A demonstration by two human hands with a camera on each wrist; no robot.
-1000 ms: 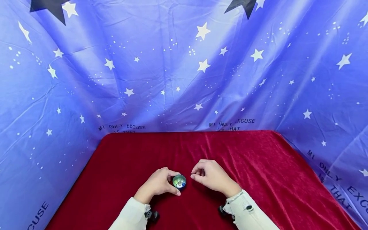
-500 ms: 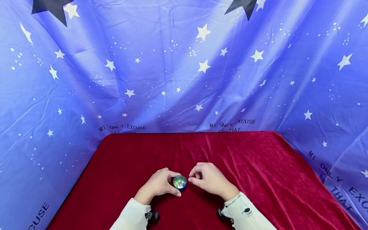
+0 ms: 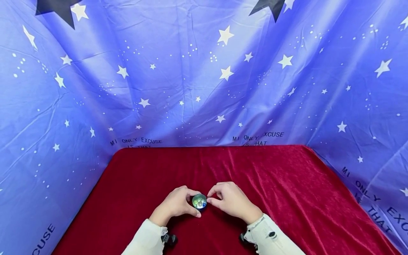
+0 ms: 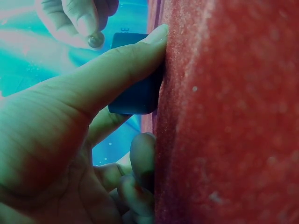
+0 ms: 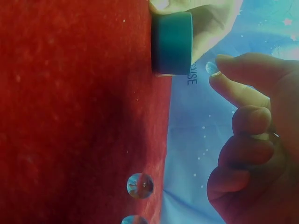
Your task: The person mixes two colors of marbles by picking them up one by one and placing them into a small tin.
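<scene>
My left hand (image 3: pixel 174 202) holds a small round dark container (image 5: pixel 173 44) between thumb and fingers, and its base stands on the red cloth. Several glass marbles (image 3: pixel 199 203), greenish, clear and blue, lie inside it. Just to the right, my right hand (image 3: pixel 235 201) pinches a clear marble (image 5: pixel 211 68) between thumb and index finger. That marble is close to the container's rim, slightly above it in the right wrist view. The other fingers of my right hand are curled in.
A red velvety cloth (image 3: pixel 271 173) covers the table. In the right wrist view a glass marble (image 5: pixel 140 185) lies on the cloth, with part of another marble (image 5: pixel 134 220) at the lower edge. A blue star-printed curtain (image 3: pixel 178 71) surrounds the table.
My right hand has moved left and slightly nearer to me, bringing its pinched marble up to the container. My left hand and the container have stayed in place.
</scene>
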